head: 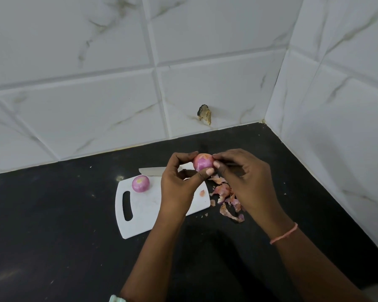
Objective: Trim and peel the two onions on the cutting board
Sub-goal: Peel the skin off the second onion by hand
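My left hand [179,182] grips a small pink-purple onion [202,163] between thumb and fingers, raised above the far right corner of the white cutting board [144,214]. My right hand [242,177] pinches the onion's right side with fingertips and thumb. A second onion [140,183], purple with a pale trimmed top, sits on the board's far left part near the handle slot. A knife blade [151,171] lies along the board's far edge, its handle hidden behind my left hand.
Loose onion skins [226,199] lie piled on the black counter [53,225] just right of the board, with one scrap [202,193] on the board. White tiled walls meet in a corner at the back right. A chipped hole [205,114] marks the back wall.
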`<state>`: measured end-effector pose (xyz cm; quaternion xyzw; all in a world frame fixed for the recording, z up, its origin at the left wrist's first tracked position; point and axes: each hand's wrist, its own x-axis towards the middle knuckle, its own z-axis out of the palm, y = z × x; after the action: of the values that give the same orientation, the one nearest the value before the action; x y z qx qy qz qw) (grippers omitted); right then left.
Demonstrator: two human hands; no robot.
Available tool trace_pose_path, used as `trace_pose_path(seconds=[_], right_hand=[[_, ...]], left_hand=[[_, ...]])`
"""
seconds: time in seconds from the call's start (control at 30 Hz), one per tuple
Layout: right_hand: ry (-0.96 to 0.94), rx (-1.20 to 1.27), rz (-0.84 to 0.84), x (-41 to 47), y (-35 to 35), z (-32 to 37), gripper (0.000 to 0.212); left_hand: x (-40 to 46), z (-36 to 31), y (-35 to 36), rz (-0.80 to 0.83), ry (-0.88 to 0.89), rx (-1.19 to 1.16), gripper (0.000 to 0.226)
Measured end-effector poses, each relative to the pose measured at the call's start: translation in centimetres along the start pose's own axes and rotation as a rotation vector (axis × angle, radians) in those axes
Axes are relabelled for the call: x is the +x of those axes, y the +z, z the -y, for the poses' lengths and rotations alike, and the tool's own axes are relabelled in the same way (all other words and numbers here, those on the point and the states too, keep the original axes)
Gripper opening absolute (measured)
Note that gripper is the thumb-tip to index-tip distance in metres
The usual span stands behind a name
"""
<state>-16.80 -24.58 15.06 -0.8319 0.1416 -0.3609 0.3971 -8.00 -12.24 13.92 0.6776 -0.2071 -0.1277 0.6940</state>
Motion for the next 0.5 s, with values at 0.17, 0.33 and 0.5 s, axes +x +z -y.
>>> trace_pose_path(seconds=[0.17, 0.33, 0.5], right_hand=[[-0.024, -0.064, 0.054, 0.07, -0.38, 0.43, 0.033], [-0.034, -0.123, 0.079, 0.24, -0.07, 0.07, 0.02], [-0.03, -0.234, 0.185, 0.88, 0.21, -0.35, 0.015]], left_hand=[[0.04, -0.56, 0.1, -0.021, 0.066, 0.103, 0.039], [0.12, -0.61, 0.1, -0.043, 0.107, 0.169, 0.041], [0.21, -0.64, -0.12, -0.017, 0.126, 0.189, 0.04]])
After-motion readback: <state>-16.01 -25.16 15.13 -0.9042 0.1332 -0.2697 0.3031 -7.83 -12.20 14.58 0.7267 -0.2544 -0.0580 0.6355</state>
